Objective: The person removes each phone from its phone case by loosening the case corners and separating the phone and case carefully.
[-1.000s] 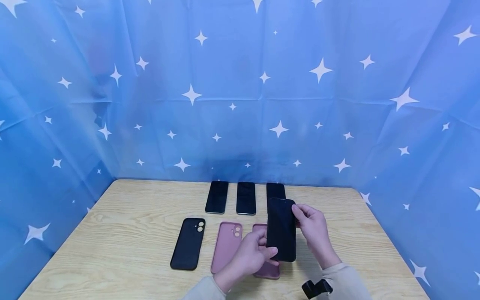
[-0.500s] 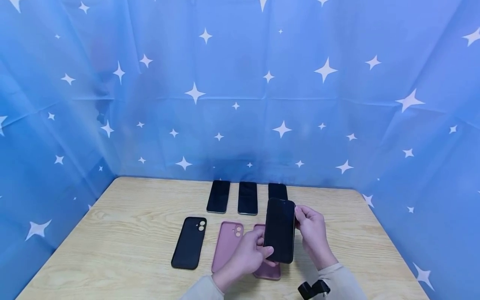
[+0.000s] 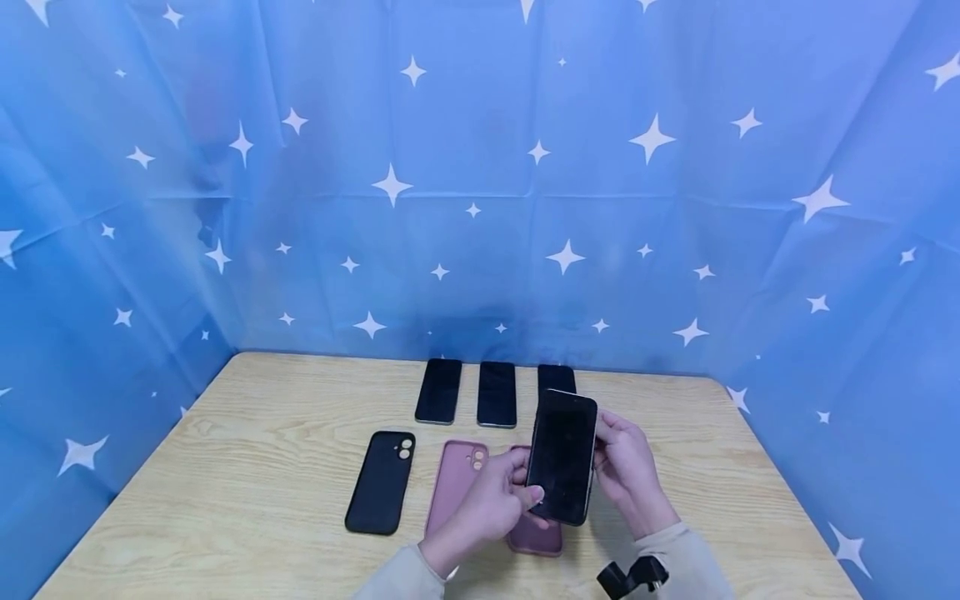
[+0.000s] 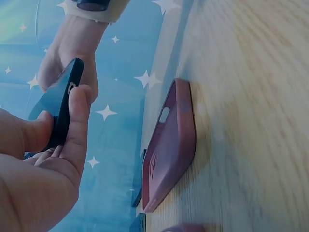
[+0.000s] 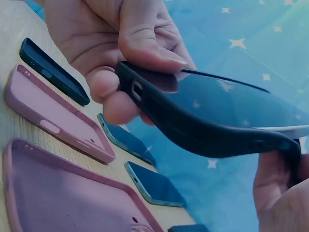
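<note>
Over the table in the head view, a smartphone with a dark screen is held face up in both hands. A black phone case wraps it only partly. In the right wrist view the case's long side bows away and the phone's silver edge stands clear of it at one end. My left hand grips the near left corner, thumb on the screen and fingers under the case. My right hand holds the case at the far right corner; its fingertips are partly hidden behind the phone.
Below the hands lies a pink phone case, partly covered. Left of it are another pink case and a black case. Three dark phones line the back of the wooden table. A starry blue curtain hangs behind.
The phone has tilted slightly, and its silver rim now shows along the top and right edge. My right hand's fingers have shifted farther behind that corner. My left hand keeps its grip.
</note>
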Demonstrator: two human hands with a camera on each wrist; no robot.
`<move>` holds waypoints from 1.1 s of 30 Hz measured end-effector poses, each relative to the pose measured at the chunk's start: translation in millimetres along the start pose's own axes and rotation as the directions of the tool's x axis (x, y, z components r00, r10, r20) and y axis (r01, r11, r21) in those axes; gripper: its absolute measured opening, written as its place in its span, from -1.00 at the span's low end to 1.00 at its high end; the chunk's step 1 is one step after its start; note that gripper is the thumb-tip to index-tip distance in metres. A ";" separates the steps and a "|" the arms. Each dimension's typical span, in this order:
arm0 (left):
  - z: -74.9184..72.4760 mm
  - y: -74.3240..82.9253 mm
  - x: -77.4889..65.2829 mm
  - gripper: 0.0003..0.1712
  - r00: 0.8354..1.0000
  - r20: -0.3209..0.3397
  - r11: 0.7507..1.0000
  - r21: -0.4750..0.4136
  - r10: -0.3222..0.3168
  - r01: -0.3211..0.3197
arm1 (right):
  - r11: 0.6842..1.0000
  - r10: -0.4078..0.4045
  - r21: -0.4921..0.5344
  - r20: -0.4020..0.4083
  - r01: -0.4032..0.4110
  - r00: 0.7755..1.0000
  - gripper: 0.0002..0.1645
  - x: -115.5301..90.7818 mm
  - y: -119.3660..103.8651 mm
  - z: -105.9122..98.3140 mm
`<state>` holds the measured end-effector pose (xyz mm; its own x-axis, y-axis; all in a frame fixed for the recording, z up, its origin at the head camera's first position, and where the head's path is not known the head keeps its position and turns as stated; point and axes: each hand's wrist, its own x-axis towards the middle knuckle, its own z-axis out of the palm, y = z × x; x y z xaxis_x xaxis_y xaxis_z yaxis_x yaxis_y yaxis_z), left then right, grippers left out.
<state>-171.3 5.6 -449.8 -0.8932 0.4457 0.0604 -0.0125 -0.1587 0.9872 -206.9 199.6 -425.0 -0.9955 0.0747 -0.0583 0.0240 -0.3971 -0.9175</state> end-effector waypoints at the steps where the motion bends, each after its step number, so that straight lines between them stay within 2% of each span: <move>1: -1.2 0.1 0.6 -0.56 1.000 -0.010 1.000 -0.002 -0.006 0.006 | 1.000 -0.002 0.001 0.004 0.002 1.000 -0.51 1.1 -0.7 0.6; 8: -9.7 -5.4 0.6 -0.64 0.997 -0.077 1.000 -0.004 -0.024 0.024 | 0.993 0.050 -0.107 0.010 -0.049 0.999 -0.61 5.0 1.9 6.2; 11: -14.2 -6.5 0.3 -0.71 0.995 -0.099 1.000 0.019 -0.020 0.022 | 0.977 0.071 -0.201 0.014 -0.066 0.997 -0.62 3.8 8.7 8.3; 13: -17.6 -5.6 0.7 -0.75 0.993 -0.119 0.999 0.044 -0.015 0.020 | 0.950 0.071 -0.306 0.033 -0.057 0.997 -0.62 0.1 14.7 8.9; 15: -20.5 -3.8 1.7 -0.76 0.990 -0.144 0.998 0.063 -0.003 0.012 | 0.907 0.061 -0.420 0.060 -0.031 0.996 -0.61 -5.7 21.0 8.8; 18: -24.0 -0.9 4.3 -0.73 0.981 -0.191 0.996 0.093 0.033 -0.016 | 0.857 0.040 -0.515 0.106 0.020 0.994 -0.61 -15.8 29.0 9.1; 21: -27.5 1.5 6.2 -0.74 0.967 -0.243 0.988 0.149 0.079 -0.043 | 0.853 -0.008 -0.519 0.107 0.063 0.994 -0.68 -22.8 36.0 12.6; 24: -29.2 2.7 7.3 -0.85 0.954 -0.278 0.974 0.220 0.114 -0.052 | 0.855 -0.090 -0.505 0.087 0.122 0.992 -0.74 -26.6 40.9 16.6; 26: -29.1 3.6 7.3 -0.91 0.948 -0.291 0.966 0.253 0.126 -0.051 | 0.840 -0.149 -0.516 0.081 0.169 0.986 -0.77 -27.9 43.7 19.2; 29: -27.4 4.0 6.9 -0.90 0.946 -0.294 0.967 0.249 0.134 -0.059 | 0.817 -0.185 -0.543 0.075 0.196 0.980 -0.77 -28.9 46.5 22.6; 33: -23.1 4.3 5.6 -0.83 0.946 -0.294 0.977 0.198 0.135 -0.078 | 0.815 -0.156 -0.560 0.036 0.149 0.987 -0.74 -29.4 48.0 25.2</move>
<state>-186.7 -12.9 -448.6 -0.9789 0.1417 0.1472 0.1466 -0.0152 0.9891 -178.8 155.2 -457.4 -0.9897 0.1023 0.0998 -0.0778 0.1997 -0.9768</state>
